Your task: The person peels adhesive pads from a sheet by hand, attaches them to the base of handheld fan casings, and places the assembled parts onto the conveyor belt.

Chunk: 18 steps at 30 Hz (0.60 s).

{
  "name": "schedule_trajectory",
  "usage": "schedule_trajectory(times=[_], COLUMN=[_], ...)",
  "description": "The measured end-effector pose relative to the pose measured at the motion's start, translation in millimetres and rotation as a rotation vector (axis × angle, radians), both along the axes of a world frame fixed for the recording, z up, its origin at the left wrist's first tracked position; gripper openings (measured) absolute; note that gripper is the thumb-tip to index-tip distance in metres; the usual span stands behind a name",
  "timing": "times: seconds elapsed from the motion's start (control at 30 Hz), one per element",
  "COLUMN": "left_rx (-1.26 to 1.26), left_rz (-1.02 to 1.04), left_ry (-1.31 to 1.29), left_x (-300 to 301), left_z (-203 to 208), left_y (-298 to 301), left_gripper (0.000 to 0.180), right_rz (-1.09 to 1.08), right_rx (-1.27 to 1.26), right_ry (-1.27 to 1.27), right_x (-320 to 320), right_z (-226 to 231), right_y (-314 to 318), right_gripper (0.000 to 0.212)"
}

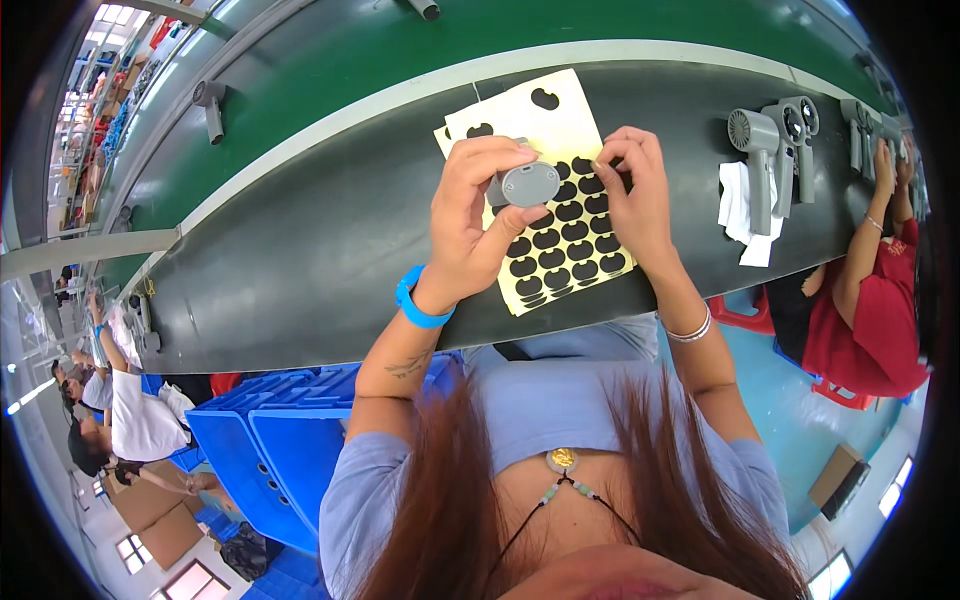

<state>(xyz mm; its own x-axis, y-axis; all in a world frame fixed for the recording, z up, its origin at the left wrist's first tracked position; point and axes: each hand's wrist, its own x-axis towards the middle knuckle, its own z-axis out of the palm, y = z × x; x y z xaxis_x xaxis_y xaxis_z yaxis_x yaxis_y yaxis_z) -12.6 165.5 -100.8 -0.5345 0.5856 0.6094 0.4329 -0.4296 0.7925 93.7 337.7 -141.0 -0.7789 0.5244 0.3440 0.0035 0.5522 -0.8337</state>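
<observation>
My left hand is wrapped round a grey handheld fan, whose flat oval end faces me; the rest of it is mostly hidden behind that end and my fingers. Beneath both hands lie pale yellow sheets carrying rows of black oval stickers with notched edges. The upper part of the top sheet is mostly bare, with a lone sticker on it. My right hand hovers at the sheet's right edge, thumb and forefinger pinched together. What sits between those fingertips is too small to make out.
Several grey handheld fans lie on the dark table at the right, beside white paper. Beyond a pale rail runs a green belt with another fan. Blue bins stand lower left. A red-clad co-worker sits right.
</observation>
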Motion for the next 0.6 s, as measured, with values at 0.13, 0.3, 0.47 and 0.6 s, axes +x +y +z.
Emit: schedule_trajectory(times=[0.13,0.3,0.47,0.6], left_rx=[-0.037,-0.05,-0.237,-0.295], left_rz=[0.02,0.065,0.224,0.288], left_ry=[0.02,0.064,0.312,0.251], left_x=[0,1,4,22], left_z=[-1,2,18,28], left_y=[-3,-1,-11,-15], left_gripper=[0.038,0.038,0.04,0.042], right_rz=[0.062,0.333,0.212,0.219], right_rx=[0.654,0.678,-0.59,-0.464], right_ry=[-0.013,0.002,0.035,0.188], right_x=[3,7,11,38], right_z=[1,-3,30,78], right_y=[2,16,20,-9], right_gripper=[0.02,0.009,0.003,0.008])
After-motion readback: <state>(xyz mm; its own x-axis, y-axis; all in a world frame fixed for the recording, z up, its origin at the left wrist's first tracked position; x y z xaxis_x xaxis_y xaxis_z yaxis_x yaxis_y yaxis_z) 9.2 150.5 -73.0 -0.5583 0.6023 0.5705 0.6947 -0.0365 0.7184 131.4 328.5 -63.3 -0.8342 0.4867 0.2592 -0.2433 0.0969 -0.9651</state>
